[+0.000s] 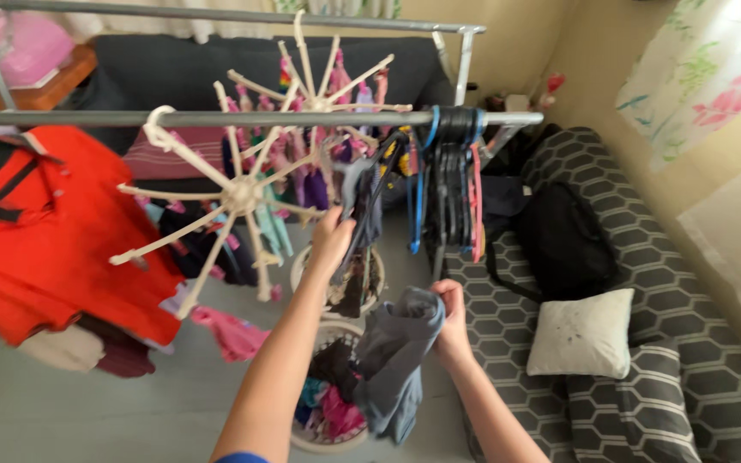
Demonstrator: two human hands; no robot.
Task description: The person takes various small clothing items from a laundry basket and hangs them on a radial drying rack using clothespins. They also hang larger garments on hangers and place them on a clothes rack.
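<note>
Brimming laundry basket (pixel 329 439) of mixed clothes (pixel 336 403) below right hand (pixel 451 319)

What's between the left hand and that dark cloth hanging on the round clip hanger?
Nothing visible: the left hand already touches the dark hanging cloth on the clip hanger. The right hand holds a grey garment.

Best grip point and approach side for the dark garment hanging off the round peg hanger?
Probably its upper edge just under the pegs of the cream spoked peg hanger, where the left hand already meets the dark hanging garment. Come from the near, lower side: the cloth hangs limp and narrow, and spokes and the metal rail crowd it above.
</note>
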